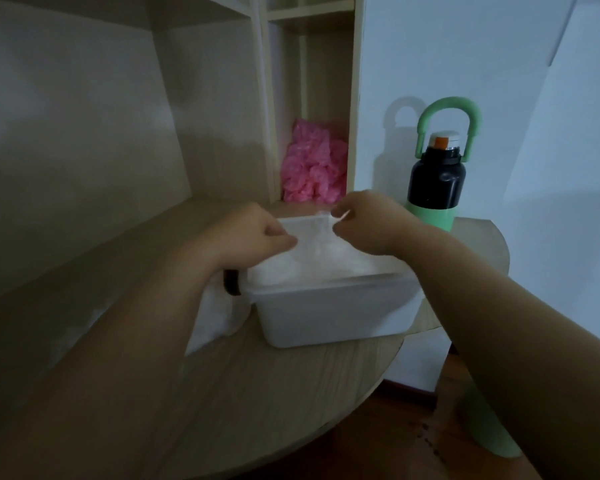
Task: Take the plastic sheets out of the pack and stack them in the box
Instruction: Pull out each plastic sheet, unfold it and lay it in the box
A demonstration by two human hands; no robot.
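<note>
Both hands are raised over a white box [336,313] that stands on the pale wooden bench [257,393], near its rounded right edge. The left hand [257,230] has its fingers curled and pinches the left edge of a thin, see-through plastic sheet [309,226]. The right hand [368,220] pinches the sheet's upper right corner between thumb and fingertips, with the other fingers tucked in. The sheet hangs loosely between the two hands, just above the far half of the box, and its lower part droops toward a heap of sheets [302,271] that fills the box to about its rim. The picture is soft here, so it is unclear whether the held sheet touches the heap. Just left of the box, partly under the left forearm, lies a crumpled white pack [215,320], touching or very near the box wall. A small black thing [231,282] shows between the forearm and the box corner; what it is cannot be made out. Behind the box to the right stands a black bottle [436,181] with a green base and a green loop handle, upright, close to the pale wall [465,46]. Further back, a bundle of pink plastic [312,168] fills the bottom compartment of a narrow wooden shelf [305,64].
</note>
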